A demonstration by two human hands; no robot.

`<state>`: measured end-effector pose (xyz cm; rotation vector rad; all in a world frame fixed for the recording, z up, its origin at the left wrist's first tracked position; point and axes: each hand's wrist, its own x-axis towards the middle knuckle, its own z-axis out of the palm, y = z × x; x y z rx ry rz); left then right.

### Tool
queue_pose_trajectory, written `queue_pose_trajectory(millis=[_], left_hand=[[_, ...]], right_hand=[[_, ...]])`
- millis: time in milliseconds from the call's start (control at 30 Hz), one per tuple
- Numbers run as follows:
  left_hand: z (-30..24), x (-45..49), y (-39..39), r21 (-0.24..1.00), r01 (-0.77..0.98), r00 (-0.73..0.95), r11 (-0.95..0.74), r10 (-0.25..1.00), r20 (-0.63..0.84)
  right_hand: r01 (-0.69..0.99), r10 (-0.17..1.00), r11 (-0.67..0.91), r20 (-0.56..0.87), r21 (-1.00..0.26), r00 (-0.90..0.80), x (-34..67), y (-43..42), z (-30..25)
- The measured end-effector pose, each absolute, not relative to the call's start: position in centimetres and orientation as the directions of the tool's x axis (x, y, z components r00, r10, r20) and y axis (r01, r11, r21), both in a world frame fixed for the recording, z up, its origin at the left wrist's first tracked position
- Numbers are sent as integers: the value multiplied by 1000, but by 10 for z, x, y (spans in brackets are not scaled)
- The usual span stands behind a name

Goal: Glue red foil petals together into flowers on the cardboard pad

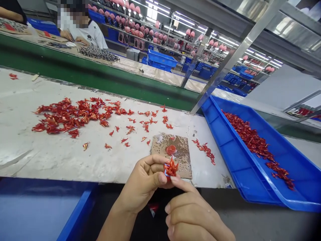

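Observation:
My left hand [144, 182] pinches a small red flower-like cluster of petals [171, 168] between thumb and fingers, just over the near edge of the white worktable [50, 154]. My right hand [193, 214] is curled below it, its forefinger tip touching the underside of the cluster. Right behind the cluster lies a brown cardboard square [182, 157] speckled with glue and bearing a red blob [171, 149]. A large heap of loose red petal pieces [67, 115] spreads over the table to the left, with several strays trailing toward the cardboard.
A blue tray [235, 157] at the right holds a long row of finished red pieces [253, 140]; a short row [205, 150] lies beside it. Beyond a green conveyor belt [100, 78] a person [82, 30] works. A blue bin edge [77, 211] is at lower left.

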<state>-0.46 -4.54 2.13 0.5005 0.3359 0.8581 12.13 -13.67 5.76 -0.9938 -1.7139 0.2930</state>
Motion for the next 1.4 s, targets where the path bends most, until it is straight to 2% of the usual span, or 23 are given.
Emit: queue_pose_trajectory(millis=[267, 333, 400, 500, 600, 767, 867, 933, 1067, 1167, 1267, 1333, 1400], left_hand=[[17, -4, -44, 654, -600, 532, 462, 840, -105], [17, -4, -44, 680, -582, 518, 446, 848, -114], [18, -4, -45, 696, -564, 515, 445, 848, -125], [19, -5, -44, 724, -540, 493, 430, 858, -143], [19, -5, -44, 757, -505, 477, 414, 865, -155], [18, 0, -45, 761, -487, 520, 429, 842, -142], [18, 3, -44, 718, -525, 532, 458, 834, -143], [19, 4, -44, 695, -541, 536, 473, 831, -149], [18, 1, -42, 665, -565, 537, 489, 829, -154], [19, -2, -40, 654, -577, 538, 490, 830, -147], [24, -3, -39, 651, -598, 513, 468, 847, -137], [28, -5, -41, 646, -629, 471, 432, 873, -124], [32, -12, -46, 640, -664, 421, 387, 901, -108]], right_hand=[[519, 685, 647, 724, -558, -76, 117, -128, 60], [506, 690, 649, 719, -568, -78, 116, -127, 59], [478, 696, 634, 718, -608, -11, 114, -126, 57], [397, 678, 640, 726, -658, 111, 112, -122, 55], [258, 697, 657, 702, -708, 150, 113, -119, 53], [23, 810, 568, 563, -823, 165, 124, -122, 58], [-43, 839, 522, 503, -852, 209, 132, -126, 60], [-1, 782, 596, 580, -803, 228, 135, -128, 57], [245, 658, 685, 727, -686, 194, 129, -134, 37], [369, 655, 661, 742, -654, 142, 117, -141, 4], [414, 664, 661, 745, -626, 67, 108, -147, -45], [472, 715, 636, 696, -610, -64, 106, -151, -82], [546, 758, 591, 641, -594, -124, 109, -154, -117]])
